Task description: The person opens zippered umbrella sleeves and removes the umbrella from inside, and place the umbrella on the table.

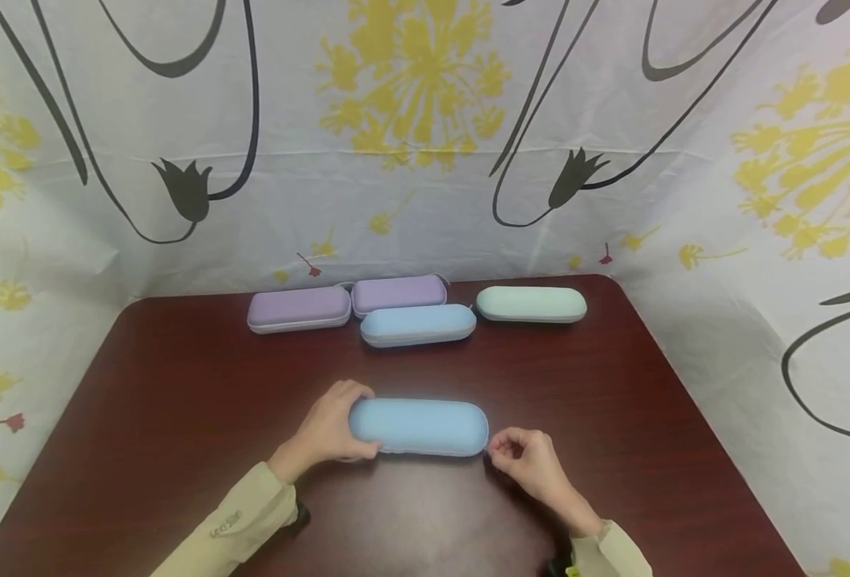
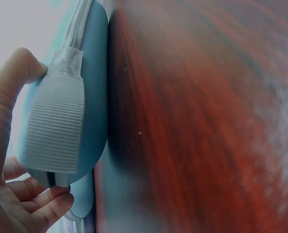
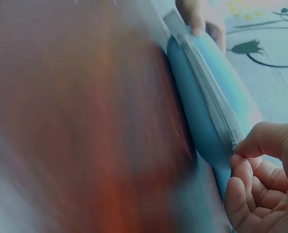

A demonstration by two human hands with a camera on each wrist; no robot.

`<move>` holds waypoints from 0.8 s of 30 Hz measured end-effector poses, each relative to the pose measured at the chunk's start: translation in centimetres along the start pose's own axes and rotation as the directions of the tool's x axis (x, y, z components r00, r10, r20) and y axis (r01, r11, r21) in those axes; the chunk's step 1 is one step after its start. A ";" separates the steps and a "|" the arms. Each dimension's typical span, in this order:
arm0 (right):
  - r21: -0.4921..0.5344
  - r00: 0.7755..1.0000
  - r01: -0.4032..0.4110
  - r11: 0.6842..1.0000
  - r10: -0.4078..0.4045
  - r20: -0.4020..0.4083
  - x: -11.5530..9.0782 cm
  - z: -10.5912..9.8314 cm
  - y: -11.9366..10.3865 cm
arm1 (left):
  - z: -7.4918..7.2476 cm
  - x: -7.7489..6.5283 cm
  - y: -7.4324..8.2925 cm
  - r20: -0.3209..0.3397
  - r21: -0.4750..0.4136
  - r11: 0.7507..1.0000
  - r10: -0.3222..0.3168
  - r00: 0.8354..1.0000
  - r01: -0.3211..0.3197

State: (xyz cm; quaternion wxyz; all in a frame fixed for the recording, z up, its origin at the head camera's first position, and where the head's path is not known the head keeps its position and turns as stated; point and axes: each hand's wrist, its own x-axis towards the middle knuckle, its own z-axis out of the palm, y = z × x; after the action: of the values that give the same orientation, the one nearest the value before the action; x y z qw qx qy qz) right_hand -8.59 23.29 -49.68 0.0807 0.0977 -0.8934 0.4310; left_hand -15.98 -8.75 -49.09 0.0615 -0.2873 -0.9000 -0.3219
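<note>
Blue case (grey zipper)

A light-blue rounded case lies closed, crosswise on the table; its zipper is grey.

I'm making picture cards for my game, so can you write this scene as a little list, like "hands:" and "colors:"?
Left hand: grips one end of the front blue case
Right hand: pinches the zipper pull at the other end
Farther back, left to right: two purple cases, another blue case, a pale green case
Case count: five
Case colors: purple, blue, pale green
Table: dark reddish brown
Backdrop: whitish, with yellow and dark flower prints
</note>
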 end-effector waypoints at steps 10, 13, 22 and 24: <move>0.019 0.992 -0.019 1.000 0.021 -0.126 -0.6 1.3 -0.6 | -0.2 -0.4 0.1 -0.029 -0.037 0.999 0.009 1.000 -0.011; 0.037 0.991 -0.064 0.997 0.068 -0.119 -0.6 1.4 -0.7 | -0.5 -0.6 -0.3 -0.024 -0.095 0.994 0.057 0.998 -0.059; 0.038 0.988 -0.095 0.995 0.099 -0.120 -0.6 1.4 -1.0 | -0.6 -1.1 -1.4 0.016 -0.166 0.981 0.105 0.994 -0.101; 0.031 0.987 -0.091 0.995 0.095 -0.130 -0.7 1.5 -1.0 | -0.5 -1.1 -1.3 0.015 -0.161 0.982 0.097 0.995 -0.094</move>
State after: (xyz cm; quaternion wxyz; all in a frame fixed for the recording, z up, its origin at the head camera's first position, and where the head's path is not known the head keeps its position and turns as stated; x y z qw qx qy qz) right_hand -7.74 21.60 -49.97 0.1181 0.0282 -0.8842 0.4511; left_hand -15.87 -10.44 -49.71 0.0435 -0.3378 -0.8571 -0.3866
